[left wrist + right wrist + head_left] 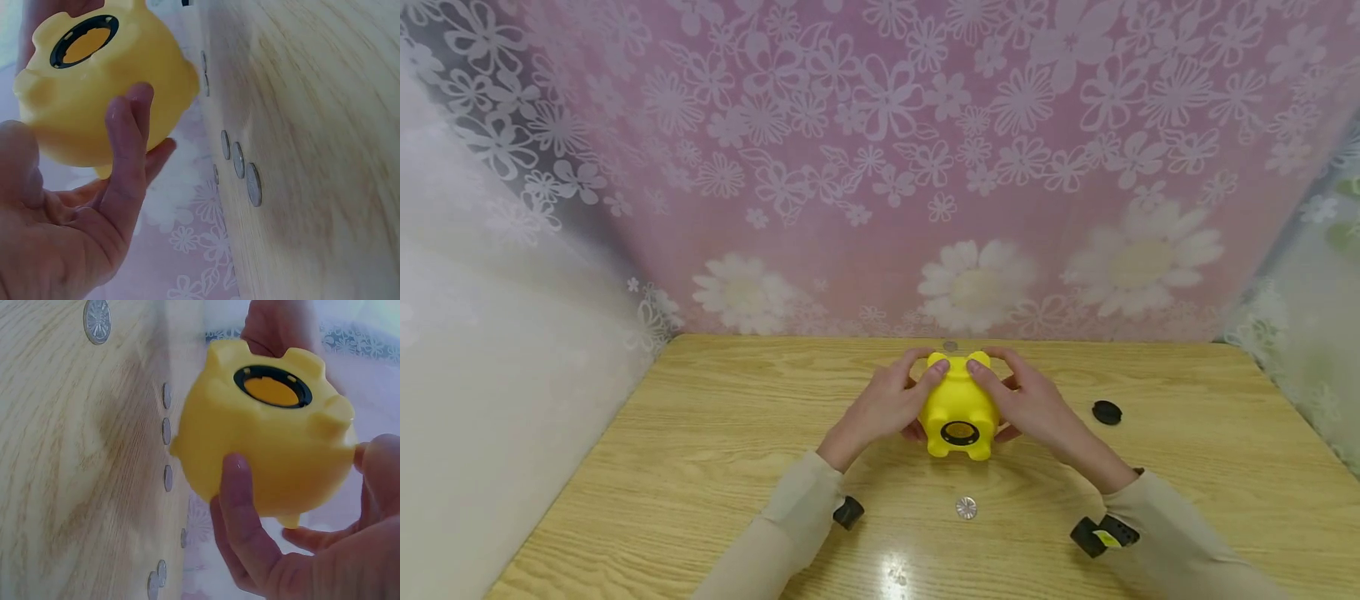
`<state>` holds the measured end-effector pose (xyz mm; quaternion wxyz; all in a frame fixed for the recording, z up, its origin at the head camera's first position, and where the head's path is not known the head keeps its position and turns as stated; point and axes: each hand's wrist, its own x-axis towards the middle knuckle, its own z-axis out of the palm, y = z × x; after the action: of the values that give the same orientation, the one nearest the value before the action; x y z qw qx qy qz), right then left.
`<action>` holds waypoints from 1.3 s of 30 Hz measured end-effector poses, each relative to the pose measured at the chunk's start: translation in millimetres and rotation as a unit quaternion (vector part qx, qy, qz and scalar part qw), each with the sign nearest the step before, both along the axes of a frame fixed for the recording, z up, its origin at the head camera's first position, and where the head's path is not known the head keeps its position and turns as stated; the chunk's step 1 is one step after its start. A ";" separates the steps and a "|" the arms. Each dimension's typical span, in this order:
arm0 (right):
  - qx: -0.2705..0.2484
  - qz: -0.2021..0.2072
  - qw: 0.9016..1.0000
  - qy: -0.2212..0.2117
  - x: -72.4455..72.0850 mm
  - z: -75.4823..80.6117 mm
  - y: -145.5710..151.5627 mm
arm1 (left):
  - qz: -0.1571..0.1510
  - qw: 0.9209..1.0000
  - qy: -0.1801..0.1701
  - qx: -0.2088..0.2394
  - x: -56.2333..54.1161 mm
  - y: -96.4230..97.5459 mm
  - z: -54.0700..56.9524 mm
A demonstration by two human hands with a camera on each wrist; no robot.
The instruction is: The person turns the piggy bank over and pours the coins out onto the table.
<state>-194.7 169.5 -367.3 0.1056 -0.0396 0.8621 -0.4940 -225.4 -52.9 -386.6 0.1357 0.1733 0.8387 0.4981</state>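
A yellow piggy bank is held above the table, its underside and stubby legs turned toward me. In that underside is a round hole with a black ring, uncovered. My left hand grips the bank's left side, thumb on top and fingers around the wall. The right hand holds the opposite side in the same way. Several silver coins lie on the wooden table below, among them a nearer coin and a standing-out coin in the left wrist view.
A black round cap lies on the table to the right of the hands. Another coin is near the table's back edge. Behind hangs a pink flowered curtain, with pale fabric at both sides.
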 end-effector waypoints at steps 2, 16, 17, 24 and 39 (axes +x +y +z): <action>0.003 0.004 1.000 -0.021 0.1 -0.8 0.2 | 0.001 1.000 -0.022 -0.004 -0.2 0.5 -0.5; -0.031 0.024 0.999 0.002 -1.5 -8.8 1.2 | -0.019 1.000 -0.015 -0.004 0.9 -3.6 3.4; -0.044 0.028 0.997 0.066 -1.1 -11.0 1.2 | -0.026 0.999 0.032 0.002 1.3 -4.5 5.7; -0.057 0.059 0.803 0.591 -11.0 -26.8 1.5 | -0.084 0.851 0.518 -0.002 -3.9 -7.6 20.5; -0.066 0.093 0.785 0.609 -21.2 -37.7 3.5 | -0.086 0.850 0.520 -0.017 -7.7 -12.0 8.2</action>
<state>-215.9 173.0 -405.0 -0.3985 -0.4192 0.7046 -0.4111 -233.1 -64.9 -378.4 -0.2747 0.4759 0.7767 0.3078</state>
